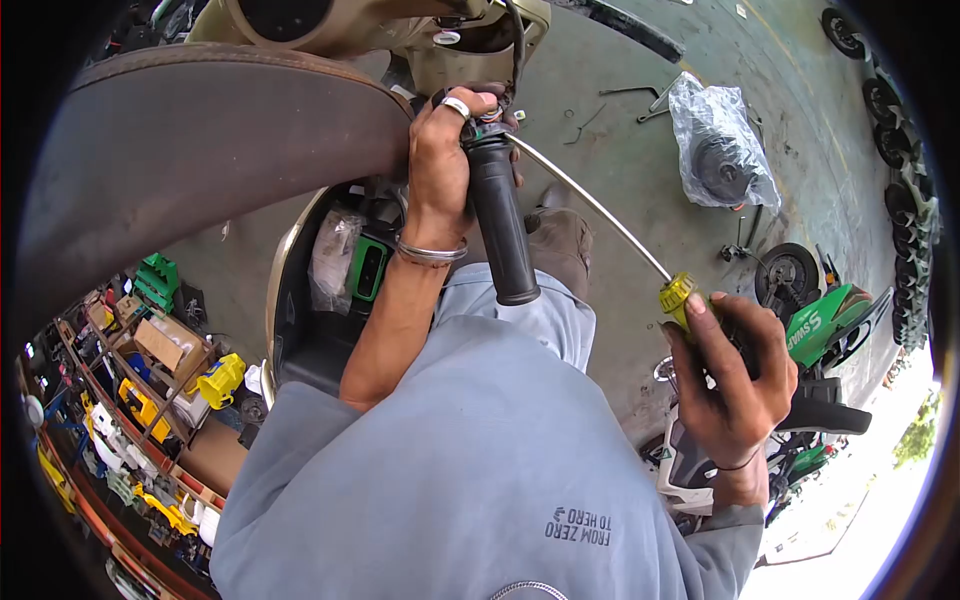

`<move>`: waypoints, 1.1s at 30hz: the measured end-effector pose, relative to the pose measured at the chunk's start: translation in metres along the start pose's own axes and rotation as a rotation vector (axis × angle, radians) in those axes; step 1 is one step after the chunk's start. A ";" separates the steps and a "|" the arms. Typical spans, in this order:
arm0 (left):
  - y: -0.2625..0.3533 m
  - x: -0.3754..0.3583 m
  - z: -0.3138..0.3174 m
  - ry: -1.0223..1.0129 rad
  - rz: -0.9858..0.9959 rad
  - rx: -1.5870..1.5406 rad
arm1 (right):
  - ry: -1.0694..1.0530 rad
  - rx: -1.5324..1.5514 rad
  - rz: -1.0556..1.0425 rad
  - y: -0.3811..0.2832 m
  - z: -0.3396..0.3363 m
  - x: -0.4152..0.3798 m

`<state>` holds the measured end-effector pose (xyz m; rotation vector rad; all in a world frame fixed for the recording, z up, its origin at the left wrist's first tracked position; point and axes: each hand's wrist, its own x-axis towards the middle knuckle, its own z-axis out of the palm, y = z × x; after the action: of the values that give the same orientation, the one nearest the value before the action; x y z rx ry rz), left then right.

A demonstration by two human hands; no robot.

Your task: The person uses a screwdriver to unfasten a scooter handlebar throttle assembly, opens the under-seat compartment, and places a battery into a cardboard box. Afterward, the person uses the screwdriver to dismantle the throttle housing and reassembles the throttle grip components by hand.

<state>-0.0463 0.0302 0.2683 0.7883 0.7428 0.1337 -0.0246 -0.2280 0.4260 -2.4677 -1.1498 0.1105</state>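
Observation:
My left hand (440,150) is closed around the inner end of a scooter handlebar, beside the black rubber handlebar grip (502,225). Coloured wires show at the fingertips, and what lies under the palm is hidden. In my right hand (735,375) is a screwdriver (600,212) with a yellow handle, pinched between thumb and fingers. Its long metal shaft slants up and left. The tip meets the collar at the grip's inner end; the exact contact spot is too small to make out.
A dark brown panel (230,140) spans the upper left, near beige scooter bodywork (480,68). A plastic-wrapped round part (722,165) and tools (655,105) lie on the floor. A green motorbike (825,320) stands right; boxes (165,345) and parts fill shelves at left.

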 end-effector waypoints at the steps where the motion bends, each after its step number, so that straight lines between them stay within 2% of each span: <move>1: 0.000 0.000 0.001 -0.005 0.000 -0.008 | -0.023 -0.001 -0.018 0.003 -0.006 0.004; 3: 0.001 -0.002 0.001 -0.036 -0.004 -0.012 | 0.013 0.063 -0.051 0.012 -0.009 0.014; 7: 0.002 -0.005 -0.004 -0.068 -0.011 -0.023 | -0.086 0.090 -0.031 0.015 -0.025 0.025; 17: 0.002 -0.008 -0.004 -0.084 -0.013 0.004 | -0.125 0.145 -0.094 0.029 -0.039 0.051; 20: 0.007 -0.010 -0.007 -0.182 0.033 0.176 | -0.216 0.169 -0.116 0.038 -0.047 0.059; 23: 0.000 -0.009 -0.008 -0.089 -0.037 0.024 | -0.253 0.189 -0.115 0.039 -0.048 0.065; 27: 0.001 -0.004 -0.008 -0.126 -0.110 -0.120 | -0.235 0.178 -0.092 0.032 -0.049 0.069; 33: 0.001 -0.001 -0.012 -0.153 -0.139 -0.156 | -0.134 0.169 -0.053 0.025 -0.038 0.058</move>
<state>-0.0542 0.0379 0.2638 0.5899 0.6315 0.0056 0.0406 -0.2111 0.4562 -2.3088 -1.2074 0.3470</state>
